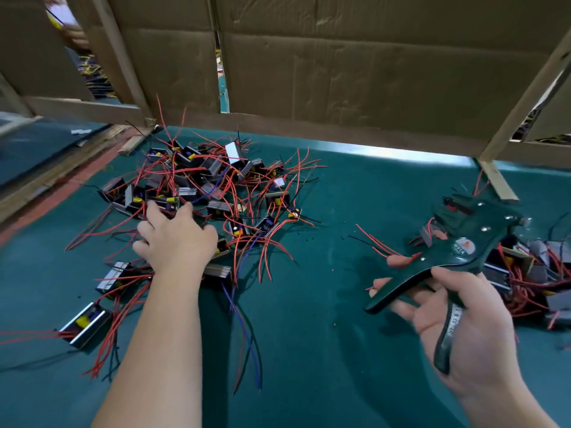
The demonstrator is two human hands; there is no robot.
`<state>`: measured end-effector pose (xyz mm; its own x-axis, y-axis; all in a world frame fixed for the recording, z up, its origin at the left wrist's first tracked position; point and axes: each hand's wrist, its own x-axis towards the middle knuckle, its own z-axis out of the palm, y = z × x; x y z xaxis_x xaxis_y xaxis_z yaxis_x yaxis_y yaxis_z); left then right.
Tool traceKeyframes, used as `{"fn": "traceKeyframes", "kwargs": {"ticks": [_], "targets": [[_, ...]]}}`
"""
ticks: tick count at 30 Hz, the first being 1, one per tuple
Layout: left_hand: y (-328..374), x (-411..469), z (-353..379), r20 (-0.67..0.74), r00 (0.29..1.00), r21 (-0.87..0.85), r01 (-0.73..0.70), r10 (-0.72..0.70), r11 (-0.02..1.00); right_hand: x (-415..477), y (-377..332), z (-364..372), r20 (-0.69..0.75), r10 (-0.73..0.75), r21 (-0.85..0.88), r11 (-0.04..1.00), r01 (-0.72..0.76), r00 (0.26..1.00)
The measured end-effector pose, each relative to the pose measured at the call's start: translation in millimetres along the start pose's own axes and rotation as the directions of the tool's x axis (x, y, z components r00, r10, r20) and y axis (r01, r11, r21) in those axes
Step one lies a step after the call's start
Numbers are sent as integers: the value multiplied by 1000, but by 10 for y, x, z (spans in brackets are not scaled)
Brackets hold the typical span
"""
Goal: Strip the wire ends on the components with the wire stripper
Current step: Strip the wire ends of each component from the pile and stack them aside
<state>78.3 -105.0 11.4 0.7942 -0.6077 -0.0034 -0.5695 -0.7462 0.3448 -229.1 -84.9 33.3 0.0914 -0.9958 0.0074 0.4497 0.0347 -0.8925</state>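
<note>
Your right hand grips the wire stripper ready while your left hand digs into the component pile, grasp not discernible.

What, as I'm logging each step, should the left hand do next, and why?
Probably pinch one component from the tangled pile of red-wired black components under the left hand; the right hand holds the dark green wire stripper ready.
</note>
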Motion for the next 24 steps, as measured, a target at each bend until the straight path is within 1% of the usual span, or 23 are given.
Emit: {"fn": "traceKeyframes", "kwargs": {"ticks": [2,4,6,7,8,9,10,11,12,13,14,15,16,17,18,20,22,24], "targets": [[-12,31,-3,18,1000,5,0,0,1000,-18,-1,6,35,-24,4,1000,24,999],[-14,36,18,-29,999,-14,-27,27,1000,-35,4,8,59,-28,8,1000,27,998],[3,0,36,-161,985,-77,-72,59,994,-49,5,14,80,-19,8,1000,19,997],[16,-21,27,-269,961,-153,-108,63,982,-52,6,19,87,-16,6,1000,15,996],[32,-39,3,-388,919,-259,-179,67,949,-53,4,27,92,-12,9,1000,12,996],[52,-67,-31,-495,864,-360,-298,90,884,-54,4,34,95,-8,14,1000,7,995],[65,-94,-66,-582,802,-415,-434,133,800,-53,3,40,99,-8,19,1000,6,995],[78,-126,-97,-640,748,-439,-544,176,715,-52,5,43,104,-12,23,1000,10,995],[94,-160,-123,-658,724,-479,-615,208,626,-50,6,44,111,-17,24,1000,14,994],[118,-194,-151,-635,738,-559,-643,229,522,-48,12,44,117,-22,23,1000,19,993],[154,-243,-181,-576,779,-670,-624,249,402,-45,19,39,125,-25,24,999,22,992],[201,-299,-208,-497,819,-772,-568,287,286,-44,23,31,135,-27,28,999,23,991],[244,-355,-227,-431,839,-838,-509,333,199,-42,26,25,144,-25,37,999,20,989],[280,-400,-240,-385,842,-876,-462,378,137,-40,27,20,155,-22,50,999,14,988],[305,-432,-243,-349,839,-902,-422,418,94,-37,26,20,168,-19,62,998,9,986],[341,-477,-237,-293,835,-930,-363,465,65,-30,26,33,188,-13,75,997,-1,982],[356,-508,-221,-269,845,-942,-332,463,58,-27,39,38,194,-2,80,997,-13,981],[360,-524,-220,-251,866,-956,-291,432,27,-26,58,30,197,4,80,997,-20,980]]}}
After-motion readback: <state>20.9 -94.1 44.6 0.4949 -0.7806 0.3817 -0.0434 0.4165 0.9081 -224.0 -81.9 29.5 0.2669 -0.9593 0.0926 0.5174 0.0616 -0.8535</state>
